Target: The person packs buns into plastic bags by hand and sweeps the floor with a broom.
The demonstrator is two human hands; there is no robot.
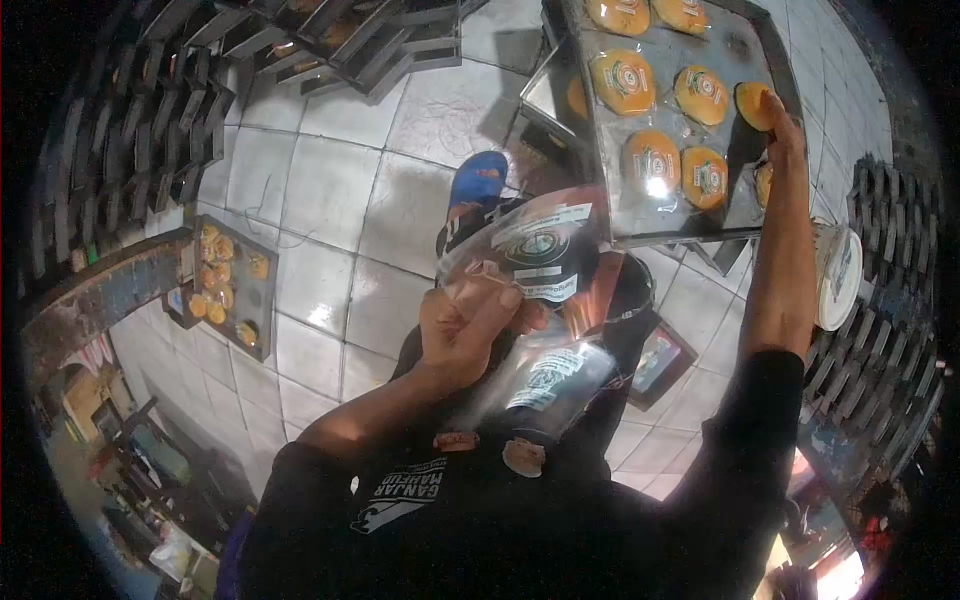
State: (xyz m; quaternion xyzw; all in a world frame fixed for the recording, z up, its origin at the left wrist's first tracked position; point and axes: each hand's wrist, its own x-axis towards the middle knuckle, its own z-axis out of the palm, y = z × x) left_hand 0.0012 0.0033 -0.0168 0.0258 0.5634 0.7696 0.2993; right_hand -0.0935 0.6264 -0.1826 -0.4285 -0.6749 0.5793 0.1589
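Note:
My left hand [460,330] pinches a clear printed plastic bag [540,245] in front of my body. A second printed plastic bag [550,385] lies over my lap, just beyond that hand. At the upper right my right hand [785,130] grips a round golden bun [752,106] by its edge, over a dark metal tray [740,45]. Several buns in clear printed wrapping, such as this wrapped bun [700,95], lie on the tray. Another bun [764,185] is partly hidden behind my right forearm.
A second tray [265,290] with several buns sits on the tiled floor [320,240] at left. Dark metal racks [110,130] line the left side, with stacked trays at right [870,330]. A white round lid or tub [840,275] stands beside my right forearm.

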